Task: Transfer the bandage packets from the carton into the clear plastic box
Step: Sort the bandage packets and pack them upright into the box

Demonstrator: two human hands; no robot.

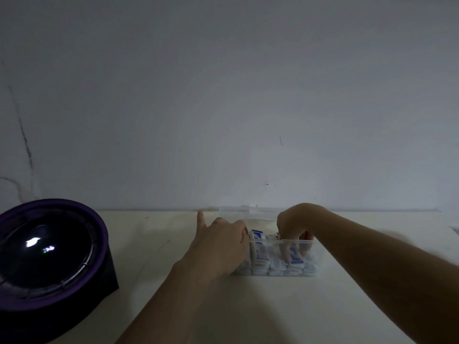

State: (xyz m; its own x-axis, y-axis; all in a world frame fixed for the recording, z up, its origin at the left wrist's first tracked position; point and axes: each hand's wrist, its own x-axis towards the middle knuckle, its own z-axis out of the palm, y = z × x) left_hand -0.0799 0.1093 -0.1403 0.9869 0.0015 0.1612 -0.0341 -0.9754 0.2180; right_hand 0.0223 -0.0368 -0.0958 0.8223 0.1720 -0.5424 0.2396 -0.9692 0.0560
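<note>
Forearms come in from the bottom edge and meet over the box [309, 244], which sits on the pale table [273, 306] close to the wall. The left hand [218, 247] lies against the box's left end, most likely to keep the light plastic from sliding while the other hand works. One finger sticks up clear of it. The rest fold over the end of the box, and I cannot tell whether they clasp it or only lean on it.

The right hand [296, 227] dips in from above, wrist arched, so the fingers [285, 254] can reach the floor of the box. They are bunched downward and pinch a packet [296, 258], setting it among the others. The lid [248, 209] lies back behind the box, out of the way.

The packets [260, 254] are small, flat and white with blue print. They fill the bottom in rough rows, with several standing on edge near the left hand. No carton can be made out in this dim light, unless it sits behind that hand.

Off to the left stands a round black disc with a purple rim [49, 252], well apart from the work.
</note>
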